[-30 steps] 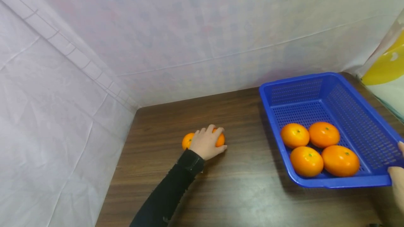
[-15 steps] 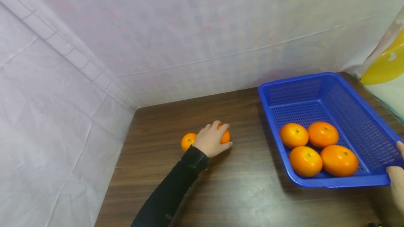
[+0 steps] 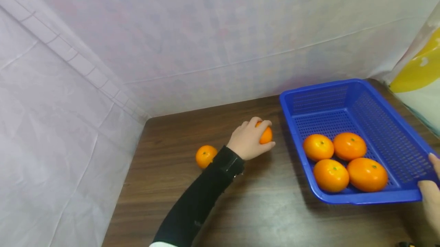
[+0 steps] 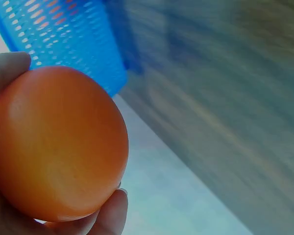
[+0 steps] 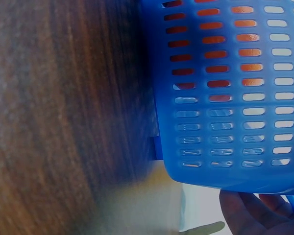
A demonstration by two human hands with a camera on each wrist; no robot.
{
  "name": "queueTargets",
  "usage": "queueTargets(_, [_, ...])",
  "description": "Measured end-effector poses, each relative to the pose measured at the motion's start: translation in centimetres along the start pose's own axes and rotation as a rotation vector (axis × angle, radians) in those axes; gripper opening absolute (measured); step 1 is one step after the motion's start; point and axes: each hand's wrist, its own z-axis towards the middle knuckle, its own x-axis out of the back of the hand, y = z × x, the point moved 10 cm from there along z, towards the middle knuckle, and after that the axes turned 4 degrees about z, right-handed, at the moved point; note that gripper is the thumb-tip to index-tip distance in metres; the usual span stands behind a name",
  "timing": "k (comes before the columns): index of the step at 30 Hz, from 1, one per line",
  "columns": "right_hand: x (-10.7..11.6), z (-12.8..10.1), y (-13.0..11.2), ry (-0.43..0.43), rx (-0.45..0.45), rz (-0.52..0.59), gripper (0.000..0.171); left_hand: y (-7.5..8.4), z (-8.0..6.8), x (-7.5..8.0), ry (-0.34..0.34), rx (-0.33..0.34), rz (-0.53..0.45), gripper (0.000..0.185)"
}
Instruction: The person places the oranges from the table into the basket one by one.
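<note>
My left hand [image 3: 250, 140] grips an orange [image 3: 266, 135] above the table, left of the blue basket [image 3: 321, 121]. In the left wrist view that orange [image 4: 61, 142] fills much of the left side, with fingers and thumb round it. Another orange [image 3: 205, 156] rests on the table behind the left forearm. Several oranges [image 3: 350, 146] sit together in the basket's near left part. At the right frame edge my right hand [image 3: 429, 193], partly cut off, holds the basket's rim. The right wrist view has its fingers [image 5: 250, 208] at the rim beside the slotted wall.
The brown wooden table [image 3: 275, 216] meets a pale cloth-covered wall [image 3: 223, 48] at the back and another white cover [image 3: 62, 144] at the left. A yellow patterned sheet [image 3: 419, 67] hangs at the right. A small dark object [image 3: 405, 244] shows at the bottom edge.
My left hand has lifted the orange from beside the other one and carried it right and away, closer to the basket. The right hand stays on the rim.
</note>
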Motion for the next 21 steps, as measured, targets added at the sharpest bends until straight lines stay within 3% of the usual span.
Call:
queueTargets(3, [0.0,-0.3,-0.6,-0.033,0.051,-0.127,0.07,1.2,1.2,0.8,0.02,-0.026,0.018,0.059])
queueTargets(11, [-0.1,-0.6,-1.0,-0.029,0.057,-0.192,0.07,3.6,3.7,2.6,0.036,-0.052,0.069,0.061])
queueTargets(14, [-0.1,-0.6,-1.1,-0.005,0.067,-0.117,0.069,4.6,4.5,2.7,0.024,-0.062,0.074,0.061])
queueTargets(21, [0.2,-0.4,-0.3,0.005,0.046,-0.088,0.072,6.4,6.4,3.0,0.012,-0.078,0.099,0.063])
